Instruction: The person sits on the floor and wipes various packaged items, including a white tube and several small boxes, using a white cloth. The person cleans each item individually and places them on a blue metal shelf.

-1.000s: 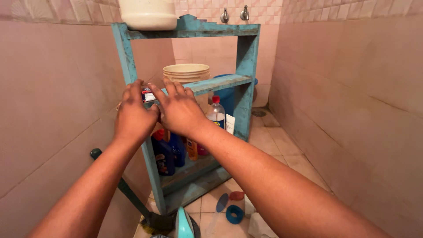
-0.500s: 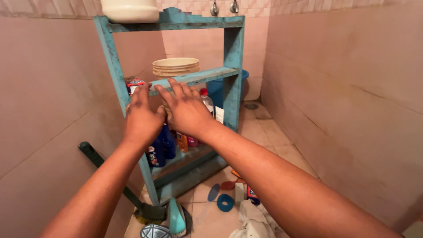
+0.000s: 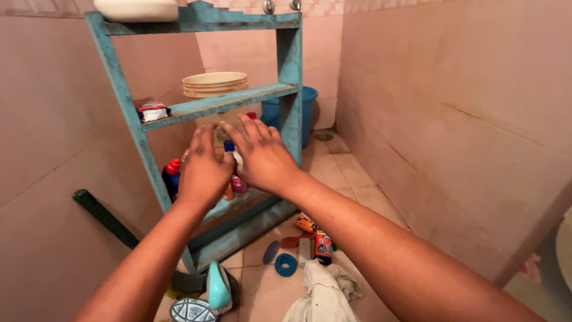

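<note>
A worn blue wooden rack (image 3: 286, 53) stands against the pink tiled wall. My left hand (image 3: 204, 167) and my right hand (image 3: 262, 154) hover side by side in front of its lower part, fingers spread, holding nothing. Behind them on the bottom shelf stand several bottles, one blue with a red cap (image 3: 171, 176), one pink (image 3: 239, 184). A small red and white packet (image 3: 153, 111) lies on the left end of the middle shelf. Stacked cream bowls (image 3: 214, 83) sit further along it.
A blue bucket (image 3: 308, 113) stands behind the rack. On the floor lie a long-handled brush (image 3: 107, 220), a teal scrubber (image 3: 218, 287), a blue ring (image 3: 286, 264), small packets (image 3: 322, 243) and a white cloth (image 3: 322, 295). A white tub (image 3: 136, 9) sits on top.
Both hands have come off the middle shelf edge and dropped lower, toward the bottom shelf. The view has swung right and down, showing more floor.
</note>
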